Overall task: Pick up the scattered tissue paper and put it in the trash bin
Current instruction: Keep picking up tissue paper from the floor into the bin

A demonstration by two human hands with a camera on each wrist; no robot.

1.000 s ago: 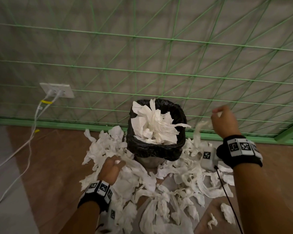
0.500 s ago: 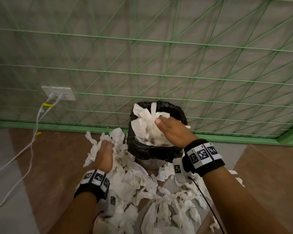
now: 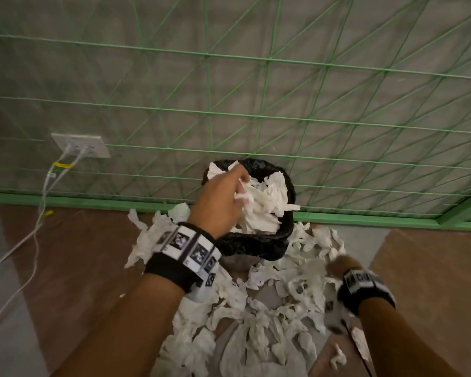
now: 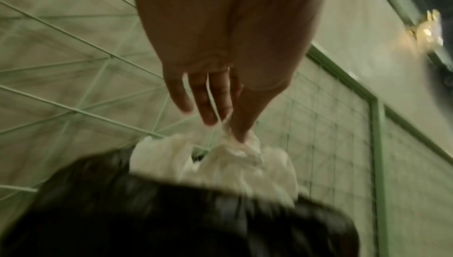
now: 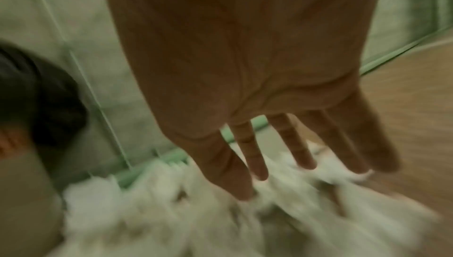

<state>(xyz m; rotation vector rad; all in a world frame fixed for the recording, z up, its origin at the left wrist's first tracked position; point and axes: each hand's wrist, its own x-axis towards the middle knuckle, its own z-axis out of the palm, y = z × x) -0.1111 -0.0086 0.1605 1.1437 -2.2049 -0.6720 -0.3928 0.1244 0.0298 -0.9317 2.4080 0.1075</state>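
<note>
- The left hand (image 3: 223,197) is over the mouth of the trash bin (image 3: 256,246). In the left wrist view its fingers (image 4: 203,104) point down, nearly straight, and the thumb and a finger pinch a thin twisted strand of tissue (image 4: 235,141) that runs down into the heap in the bin.
- From the head view the hand covers the left part of the bin's rim, and the pinch itself cannot be seen there.
- The bin stands upright against the green wire fence (image 3: 269,118), lined with a black bag and filled above its rim with white paper (image 3: 267,202); its base is hidden by the bag and the litter around it.
- The right hand (image 3: 343,263) is low over the scattered tissue (image 3: 297,289) on the floor to the right of the bin, and is smeared by motion blur in the head view.
- In the right wrist view the right hand's fingers (image 5: 301,145) are spread and straight, pointing down at the paper; whether the tips touch it is hard to tell through the blur.
- The scattered paper lies in torn strips all round the bin's foot, pointing every way; the pile is cut off at the bottom edge.
- A wall socket (image 3: 79,145) with white cables (image 3: 38,213) sits at the left.
</note>
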